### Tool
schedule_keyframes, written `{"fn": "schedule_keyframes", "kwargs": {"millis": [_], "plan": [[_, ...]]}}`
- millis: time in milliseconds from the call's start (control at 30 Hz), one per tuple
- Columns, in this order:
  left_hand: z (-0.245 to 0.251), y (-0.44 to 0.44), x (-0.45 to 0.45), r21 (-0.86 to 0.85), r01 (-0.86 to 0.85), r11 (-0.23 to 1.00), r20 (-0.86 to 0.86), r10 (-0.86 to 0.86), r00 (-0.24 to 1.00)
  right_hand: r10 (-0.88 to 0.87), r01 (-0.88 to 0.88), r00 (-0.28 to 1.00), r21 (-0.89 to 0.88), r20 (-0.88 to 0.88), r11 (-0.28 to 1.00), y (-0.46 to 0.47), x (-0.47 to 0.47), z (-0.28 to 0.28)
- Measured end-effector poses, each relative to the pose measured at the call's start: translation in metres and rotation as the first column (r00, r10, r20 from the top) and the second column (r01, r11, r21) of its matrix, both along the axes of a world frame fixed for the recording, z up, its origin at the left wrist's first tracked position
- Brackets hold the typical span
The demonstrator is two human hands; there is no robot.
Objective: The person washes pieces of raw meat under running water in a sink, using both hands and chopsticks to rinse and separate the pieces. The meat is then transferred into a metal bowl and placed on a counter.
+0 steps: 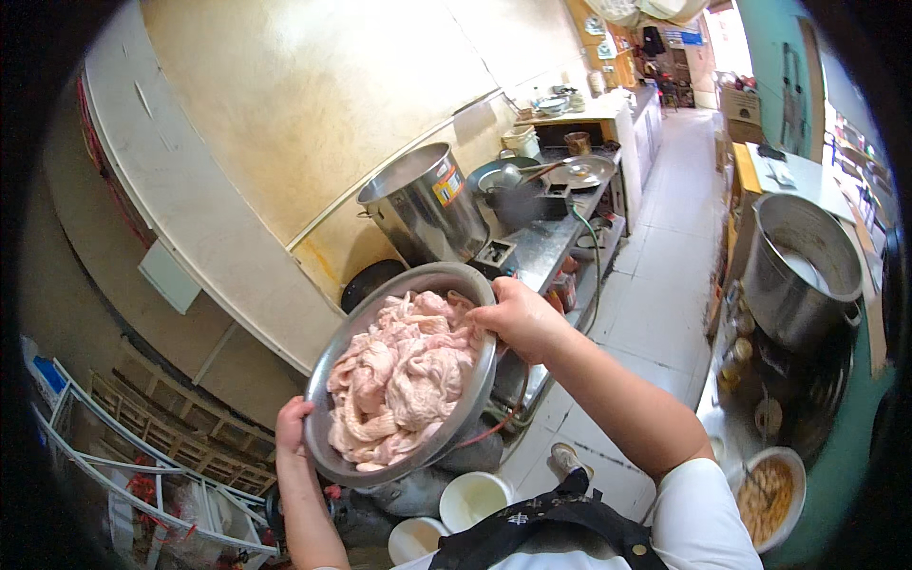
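Observation:
A round metal basin point(322, 370) full of raw, pale pink meat with wrinkled skin point(406, 377) is held up before me, tilted. My left hand point(293, 425) grips its near left rim. On the far right rim, my right hand point(520, 319) has the thumb over the edge, close to the meat, and the fingers outside. Just beyond the basin stands a tall stainless steel stockpot point(427, 206) on the stove counter. What the stockpot holds cannot be made out.
A wok point(502, 173), a lid point(583, 171) and burners line the steel counter point(531, 253). Two white buckets point(476, 499) stand below me. On the right are a large metal pot point(805, 263) and a bowl of food in liquid point(773, 499). A hose point(597, 285) hangs from the counter.

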State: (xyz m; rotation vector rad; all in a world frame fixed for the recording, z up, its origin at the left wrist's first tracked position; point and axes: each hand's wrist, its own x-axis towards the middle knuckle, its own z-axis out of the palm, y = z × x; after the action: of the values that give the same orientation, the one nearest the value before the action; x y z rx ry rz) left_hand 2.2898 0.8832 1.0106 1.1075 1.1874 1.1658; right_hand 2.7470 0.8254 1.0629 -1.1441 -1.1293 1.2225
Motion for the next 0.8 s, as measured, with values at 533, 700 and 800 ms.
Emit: {"fn": "schedule_keyframes", "kwargs": {"millis": [533, 700, 800], "plan": [[-0.121, 0.029, -0.05, 0.228, -0.289, 0.93, 0.058, 0.283, 0.957, 0.429, -0.349, 0.846, 0.28, -0.317, 0.895, 0.178, -0.043, -0.187], [-0.129, 0.059, -0.056, 0.257, -0.398, 0.88, 0.026, 0.406, 0.914, 0.371, -0.312, 0.893, 0.244, -0.254, 0.918, 0.224, -0.057, -0.204], [-0.115, 0.041, -0.091, 0.222, -0.444, 0.868, -0.093, 0.473, 0.876, 0.407, -0.387, 0.843, 0.128, -0.353, 0.913, 0.207, -0.095, -0.23]]}}
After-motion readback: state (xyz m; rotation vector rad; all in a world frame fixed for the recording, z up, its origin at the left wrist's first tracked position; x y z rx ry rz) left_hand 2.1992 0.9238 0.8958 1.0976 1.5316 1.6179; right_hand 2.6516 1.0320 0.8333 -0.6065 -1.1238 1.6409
